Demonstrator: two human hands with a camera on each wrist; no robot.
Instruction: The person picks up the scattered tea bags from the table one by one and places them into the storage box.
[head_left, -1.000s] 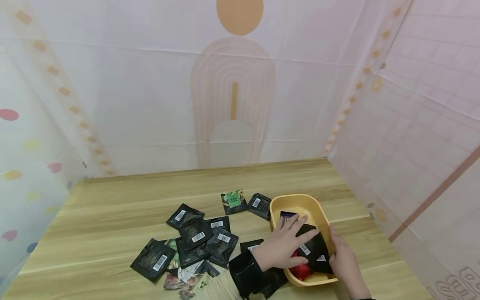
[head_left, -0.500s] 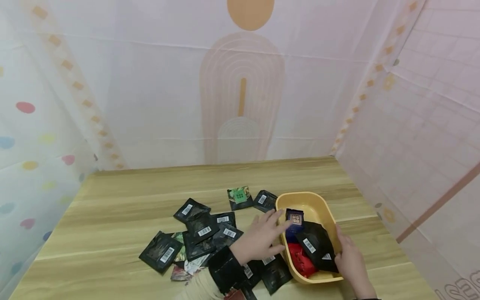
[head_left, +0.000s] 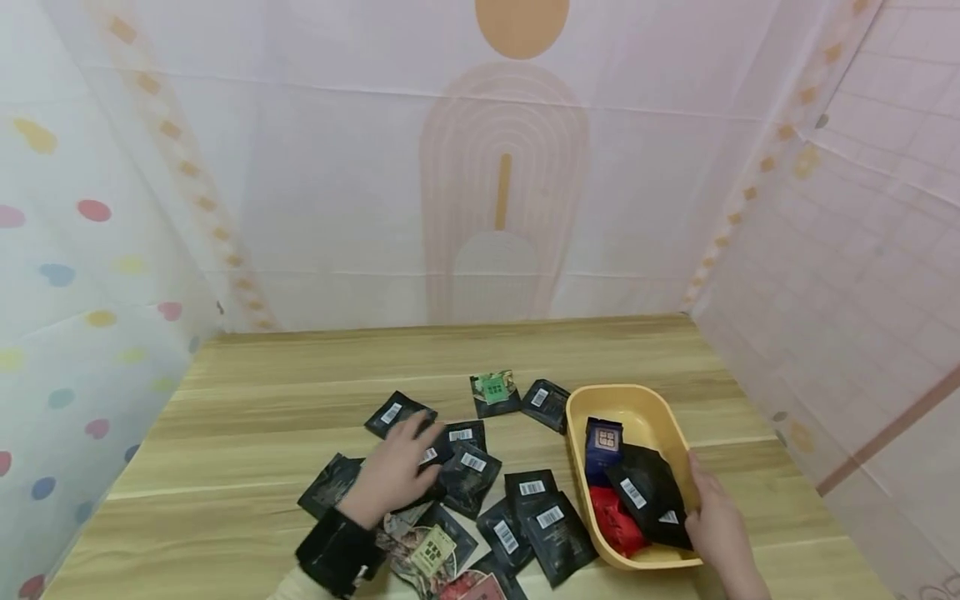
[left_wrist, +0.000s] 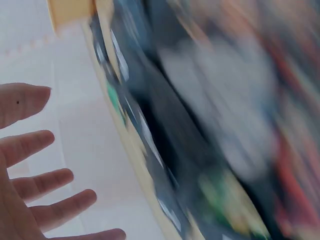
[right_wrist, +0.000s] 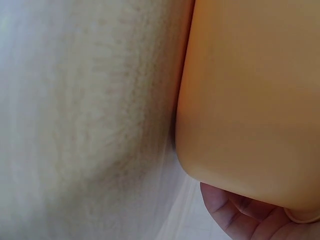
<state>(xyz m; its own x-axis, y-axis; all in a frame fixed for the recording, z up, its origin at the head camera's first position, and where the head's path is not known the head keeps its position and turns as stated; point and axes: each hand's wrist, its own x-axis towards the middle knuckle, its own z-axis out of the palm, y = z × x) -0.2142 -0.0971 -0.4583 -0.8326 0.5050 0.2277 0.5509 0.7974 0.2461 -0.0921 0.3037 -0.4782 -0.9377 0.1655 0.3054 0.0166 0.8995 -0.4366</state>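
Nearest, left of the yellow tray (head_left: 633, 408) and nearer than its front end, lies a packet with a pink label (head_left: 483, 588), cut off by the lower edge of the head view. Slightly farther, also left of the tray, is a patterned packet with a pale yellow label (head_left: 433, 552). Between that packet and the tray, 3 black sachets (head_left: 558, 537) overlap, barcodes up, the rightmost just beside the tray's left wall.

The right hand (head_left: 723, 525) grips the tray's right side, its fingers curled at the edge. Inside the tray, a red packet (head_left: 615, 521) lies at the near left, a large black pouch (head_left: 656, 487) at the right, partly over it, and a blue packet (head_left: 602, 450) behind the red.

Well left of the tray, the left hand (head_left: 393, 475) is released, fingers spread above a loose pile of dark sachets (head_left: 470, 479); whether it touches them I cannot tell.

Farther back, a green-labelled packet (head_left: 495, 392) lies left of the tray's far end, with a small black packet (head_left: 546, 404) between them. Beyond the tray and the wooden table (head_left: 300, 392) hangs a pale cloth (head_left: 337, 192) printed with 1 arch.
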